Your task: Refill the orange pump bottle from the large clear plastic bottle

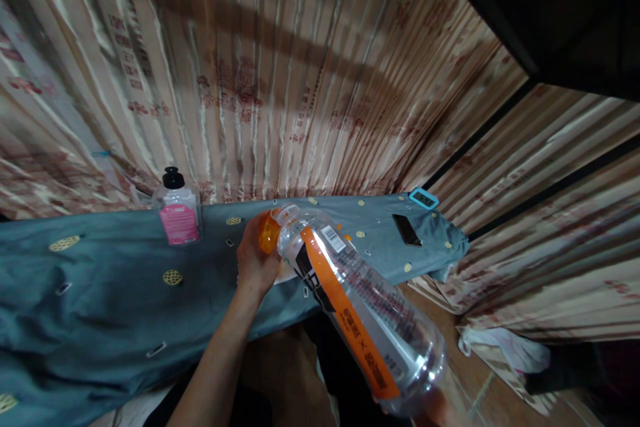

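A large clear plastic bottle [350, 307] with an orange, black and silver label slants across the middle. Its uncapped-looking mouth points up and left, and its base is toward me at the lower right. My right hand [437, 407], blurred and partly hidden behind the base, grips the bottle there. My left hand [255, 257] is closed around a shiny orange translucent piece [269, 232] right by the bottle's mouth; its full shape is hidden. Under the bottle's neck, a pale item [285, 272] shows in part. Small orange spots appear just behind the bottle.
The bench has a blue-grey patterned cloth [115, 280]. A clear pump-type bottle with a pink label [180, 221] and black top stands left. A dark phone [407, 230] and blue-framed digital clock [424, 199] sit right. Curtains [280, 80] hang behind; a white bag [510, 347] lies lower right.
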Tool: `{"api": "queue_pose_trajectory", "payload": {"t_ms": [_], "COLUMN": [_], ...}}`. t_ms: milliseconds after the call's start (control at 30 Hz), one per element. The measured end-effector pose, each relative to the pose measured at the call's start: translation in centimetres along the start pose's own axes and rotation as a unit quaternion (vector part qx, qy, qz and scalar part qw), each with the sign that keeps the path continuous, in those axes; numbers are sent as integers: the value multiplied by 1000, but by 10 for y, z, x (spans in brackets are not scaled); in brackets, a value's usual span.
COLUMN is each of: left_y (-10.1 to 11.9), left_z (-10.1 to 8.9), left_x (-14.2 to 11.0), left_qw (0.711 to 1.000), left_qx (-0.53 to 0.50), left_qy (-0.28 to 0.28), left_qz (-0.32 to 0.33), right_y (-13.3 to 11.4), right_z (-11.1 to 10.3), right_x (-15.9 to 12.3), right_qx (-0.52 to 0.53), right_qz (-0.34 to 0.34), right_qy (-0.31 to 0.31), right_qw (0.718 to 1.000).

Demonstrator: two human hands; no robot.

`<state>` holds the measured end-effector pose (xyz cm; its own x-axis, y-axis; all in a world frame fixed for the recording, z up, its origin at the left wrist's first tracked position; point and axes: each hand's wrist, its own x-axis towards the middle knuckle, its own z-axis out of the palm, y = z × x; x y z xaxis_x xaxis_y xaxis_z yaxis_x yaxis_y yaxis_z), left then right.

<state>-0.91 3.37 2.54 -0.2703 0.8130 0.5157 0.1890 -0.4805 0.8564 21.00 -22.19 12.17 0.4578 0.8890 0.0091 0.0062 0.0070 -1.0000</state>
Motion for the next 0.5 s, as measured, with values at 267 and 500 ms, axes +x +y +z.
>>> {"api": "queue_pose_trajectory", "payload": {"t_ms": [267,500], "left_y": [-1,-6], "left_z": [1,3], "left_x": [0,-1], "left_qw": [1000,1000], "left_qx": [-8,-10], "left_qy": [-1,11], "left_qz": [-15,11], "right_y": [-3,-4], "right_z": [4,0], "right_x": [4,4], "right_qx": [12,-17], "right_qz": [-4,5], "right_qy": [-27,-28], "right_qw": [1000,999]}}
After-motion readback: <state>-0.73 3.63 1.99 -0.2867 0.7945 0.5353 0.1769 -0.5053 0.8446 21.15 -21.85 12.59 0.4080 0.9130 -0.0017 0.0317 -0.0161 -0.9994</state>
